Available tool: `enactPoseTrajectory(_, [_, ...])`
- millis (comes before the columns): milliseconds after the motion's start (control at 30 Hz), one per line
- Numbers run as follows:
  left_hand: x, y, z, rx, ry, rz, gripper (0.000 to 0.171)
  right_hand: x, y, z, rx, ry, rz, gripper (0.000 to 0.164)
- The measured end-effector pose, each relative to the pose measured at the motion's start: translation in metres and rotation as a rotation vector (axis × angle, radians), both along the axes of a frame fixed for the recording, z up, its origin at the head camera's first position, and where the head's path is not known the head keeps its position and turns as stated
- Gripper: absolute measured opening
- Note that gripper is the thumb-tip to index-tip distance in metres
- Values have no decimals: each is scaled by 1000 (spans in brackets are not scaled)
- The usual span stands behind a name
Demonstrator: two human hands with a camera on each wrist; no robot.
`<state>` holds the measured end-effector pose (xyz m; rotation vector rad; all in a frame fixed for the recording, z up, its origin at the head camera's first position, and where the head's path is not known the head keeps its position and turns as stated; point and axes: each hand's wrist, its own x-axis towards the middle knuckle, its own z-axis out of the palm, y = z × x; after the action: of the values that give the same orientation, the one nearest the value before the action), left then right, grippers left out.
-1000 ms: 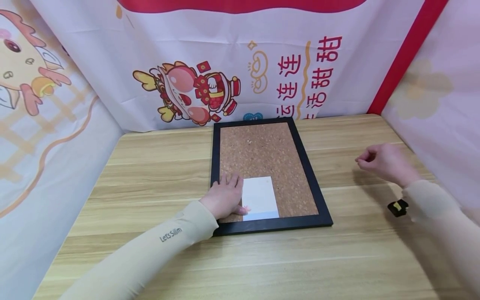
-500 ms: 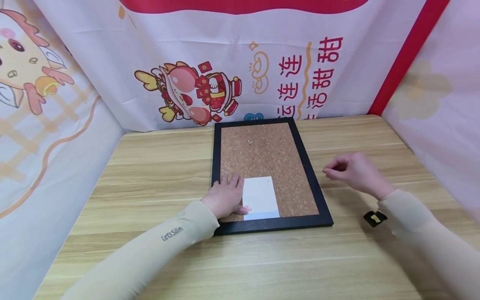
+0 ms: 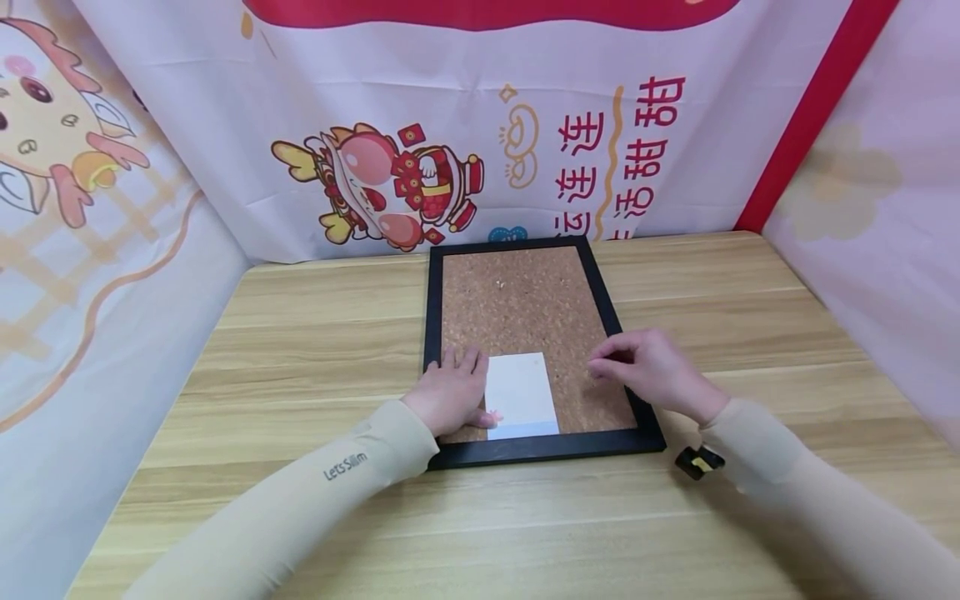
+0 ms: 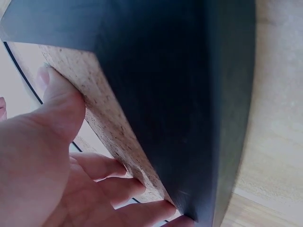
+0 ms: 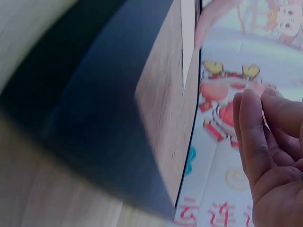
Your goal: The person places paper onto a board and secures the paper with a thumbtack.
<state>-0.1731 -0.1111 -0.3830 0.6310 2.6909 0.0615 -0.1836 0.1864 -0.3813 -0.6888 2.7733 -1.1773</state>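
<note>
A corkboard (image 3: 525, 308) in a black frame lies on the table. On its lower part is a white card (image 3: 519, 387) with a pale blue strip along its near edge and a small pink mark at the near left corner. My left hand (image 3: 450, 392) rests flat on the board's left side, fingers spread, thumb on the card by the pink mark. To the card's right, my right hand (image 3: 648, 367) hovers over the board's right edge. Its thumb and fingertips (image 5: 251, 101) are pinched together; I cannot tell whether something tiny is between them.
A small light speck (image 3: 500, 285) shows on the upper cork. The wood-grain table (image 3: 300, 358) extends on both sides of the board. A printed cloth (image 3: 442, 67) hangs behind it. A black device with a yellow patch (image 3: 700, 462) is at my right wrist.
My right hand has travelled left from the table's right side to over the board, fingertips still pinched. My left hand, the card and the board have stayed put.
</note>
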Motion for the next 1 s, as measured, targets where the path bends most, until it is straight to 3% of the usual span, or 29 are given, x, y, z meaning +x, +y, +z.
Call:
enactPoseTrajectory(333, [-1,-1,-1,-12,-15,23,97,10,-37,7,-118,10,212,5])
enactPoseTrajectory(500, [-1,1,-1,-12,-21,38,98,17,-54,13,-147,-4,245,4])
enactPoseTrajectory(633, [-2,1,-1,-10,-13,38,98,17,-63,13,-156,-94,180,5])
enactPoseTrajectory(833, [-1,1,-1,-12,-21,40,98,6,-68,6,-249,-304,-22,14])
enactPoseTrajectory(1000, [-1,0,-1,4,-35,39,97,1,-67,5,-294,-344,-128,19])
